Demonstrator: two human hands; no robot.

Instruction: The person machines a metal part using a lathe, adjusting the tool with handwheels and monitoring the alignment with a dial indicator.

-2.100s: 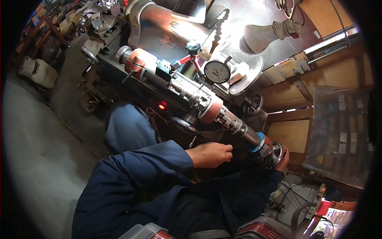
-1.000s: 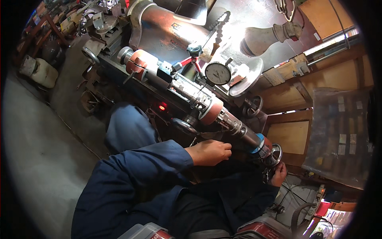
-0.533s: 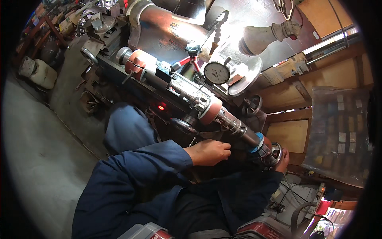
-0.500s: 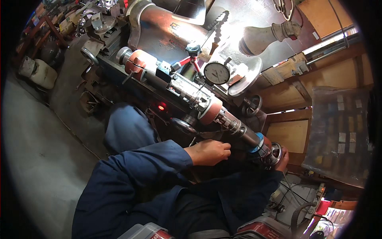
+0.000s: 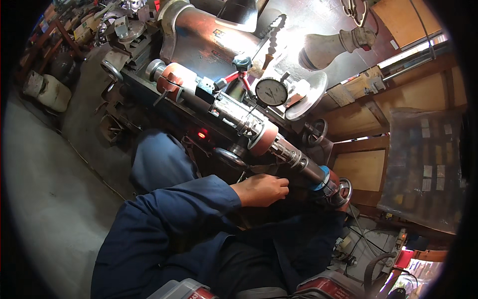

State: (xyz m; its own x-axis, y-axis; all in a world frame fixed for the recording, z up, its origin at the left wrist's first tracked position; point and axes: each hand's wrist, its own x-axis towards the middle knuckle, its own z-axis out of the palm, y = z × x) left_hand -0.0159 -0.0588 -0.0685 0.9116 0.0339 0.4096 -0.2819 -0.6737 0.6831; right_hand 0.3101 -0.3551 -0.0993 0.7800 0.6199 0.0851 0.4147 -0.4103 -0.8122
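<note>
My left hand (image 5: pixel 264 190) is curled in front of the machine, below a long spindle assembly (image 5: pixel 309 170). Its fingers are closed, and anything inside them is hidden. At the spindle's right end is a bright metal handwheel (image 5: pixel 342 192). My right hand (image 5: pixel 340 206) is at the wheel's lower rim, mostly hidden behind it and my dark sleeve. A blue ring (image 5: pixel 322 178) circles the spindle beside that wheel. Over the middle of the machine, a round dial gauge (image 5: pixel 271 91) is held by a jointed arm with a black knob (image 5: pixel 242 63).
Another handwheel (image 5: pixel 230 157) juts out near my left hand, with a glowing red light (image 5: pixel 201 134) beside it. A third handwheel (image 5: pixel 315 131) is behind the spindle. Cables and a power strip (image 5: pixel 400 241) lie at lower right. A plastic jug (image 5: pixel 52 93) stands far left.
My right hand has moved from the right side of the handwheel down to its lower rim, and the wheel looks turned. My left hand stays in place.
</note>
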